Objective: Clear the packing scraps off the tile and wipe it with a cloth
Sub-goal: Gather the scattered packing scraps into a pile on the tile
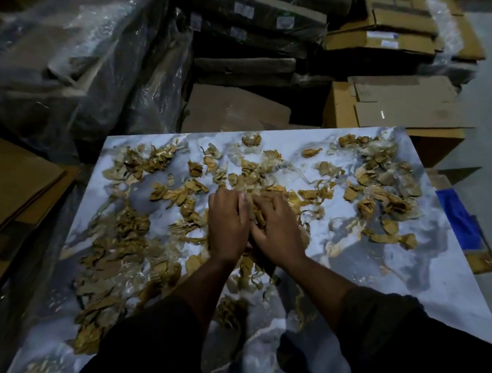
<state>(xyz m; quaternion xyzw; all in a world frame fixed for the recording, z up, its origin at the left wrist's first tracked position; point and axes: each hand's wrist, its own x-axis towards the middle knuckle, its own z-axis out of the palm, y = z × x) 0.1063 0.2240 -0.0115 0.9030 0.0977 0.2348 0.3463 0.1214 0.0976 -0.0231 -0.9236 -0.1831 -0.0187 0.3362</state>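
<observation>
The marbled tile point(393, 277) lies flat, littered with brown scraps point(124, 231) from far edge to near. At its middle the left hand point(227, 226) and right hand point(277, 228) meet, fingers curled into a scrap heap. A blue cloth point(456, 214) lies beside the right edge. Cardboard boxes point(394, 110) and plastic-wrapped stacks point(67, 68) crowd the far side.

Dim storeroom: stacked cardboard boxes point(380, 37), plastic-wrapped bundles point(62, 68), flattened cardboard point(12, 181), grey floor point(490, 84).
</observation>
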